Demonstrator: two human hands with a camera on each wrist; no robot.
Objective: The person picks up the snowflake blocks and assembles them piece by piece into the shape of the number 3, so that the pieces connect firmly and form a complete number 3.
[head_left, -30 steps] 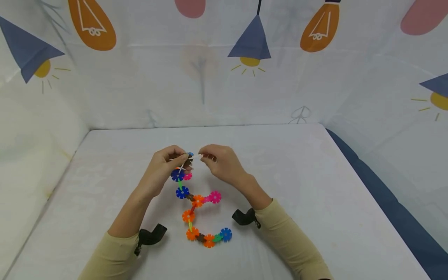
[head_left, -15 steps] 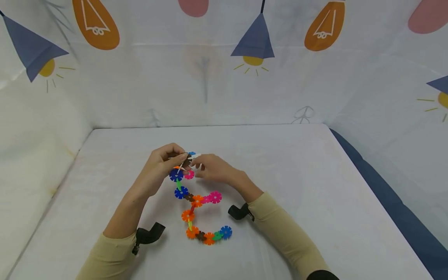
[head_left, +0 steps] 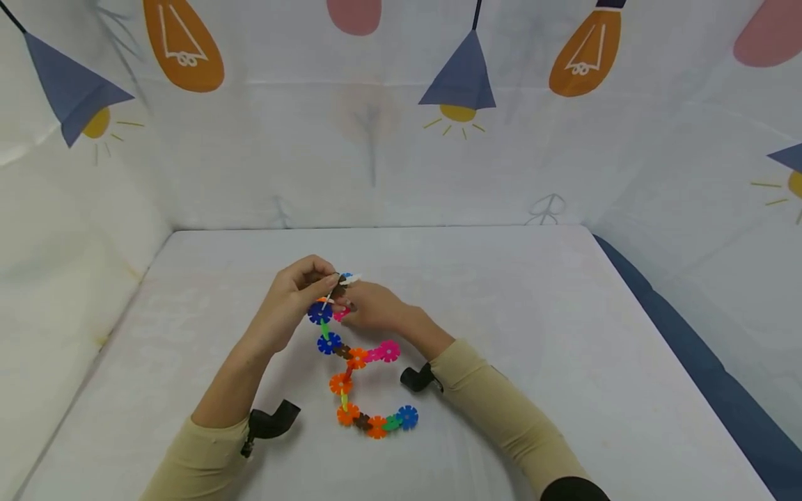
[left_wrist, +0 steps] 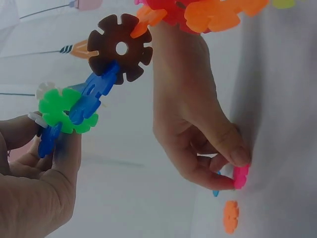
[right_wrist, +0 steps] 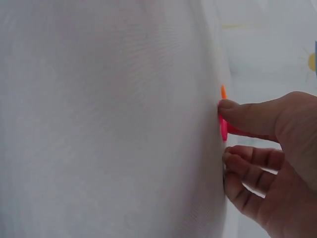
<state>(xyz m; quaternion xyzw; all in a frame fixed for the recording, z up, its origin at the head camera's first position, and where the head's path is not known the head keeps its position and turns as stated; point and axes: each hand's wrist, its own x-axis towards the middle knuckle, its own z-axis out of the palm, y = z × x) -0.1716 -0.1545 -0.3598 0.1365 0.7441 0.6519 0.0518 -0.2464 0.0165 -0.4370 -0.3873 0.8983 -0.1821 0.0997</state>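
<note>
My left hand [head_left: 289, 299] pinches the upper end of a chain of slotted flower-shaped discs, around a blue disc [left_wrist: 49, 140] and a white one. In the left wrist view a green disc [left_wrist: 68, 111], another blue disc [left_wrist: 94, 93] and a brown disc [left_wrist: 120, 48] follow along the chain. My right hand [head_left: 379, 307] reaches down to the tabletop beneath the raised chain. Its thumb and a finger pinch a loose pink disc [left_wrist: 241, 176] standing nearly on edge, also seen as a pink disc [right_wrist: 223, 124] in the right wrist view.
The chain's lower part curves over the white table [head_left: 532, 313], ending in a blue disc [head_left: 408, 417], with a side branch to a pink disc [head_left: 390, 351]. A loose orange disc [left_wrist: 231, 216] lies near the right hand. A printed curtain [head_left: 301, 153] rises behind.
My right hand has left the white disc by the chain's upper end, moved left and down, and taken hold of the pink disc. My left hand keeps its grip, nearly still.
</note>
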